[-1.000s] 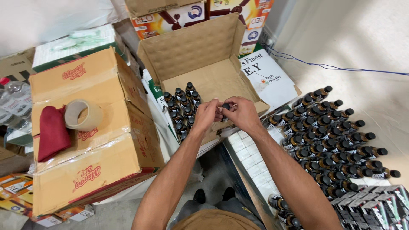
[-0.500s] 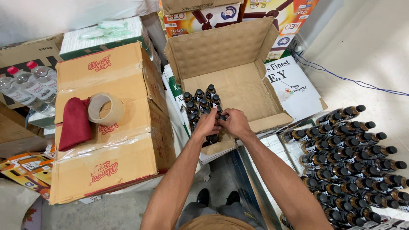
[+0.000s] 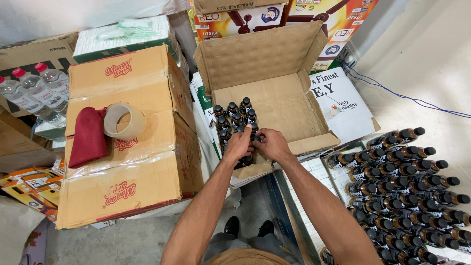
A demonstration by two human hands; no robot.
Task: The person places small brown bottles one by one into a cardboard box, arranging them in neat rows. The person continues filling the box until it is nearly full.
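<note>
An open brown cardboard box (image 3: pixel 294 103) lies in front of me, with several small dark bottles (image 3: pixel 234 114) with black caps standing in rows at its left side. My left hand (image 3: pixel 238 145) and my right hand (image 3: pixel 271 144) are both at the near end of those rows, fingers closed around dark bottles (image 3: pixel 254 139) between them. The bottles under my hands are mostly hidden.
Many more dark bottles (image 3: pixel 407 181) lie in rows at the right. A sealed cardboard box (image 3: pixel 122 162) at the left carries a tape roll (image 3: pixel 123 120) and a red cloth (image 3: pixel 88 137). Clear water bottles (image 3: pixel 34 91) stand far left. Printed cartons (image 3: pixel 274 14) are stacked behind.
My hands have come down from above the box into its near left corner among the rows of bottles. The view shifted so the box sits more central.
</note>
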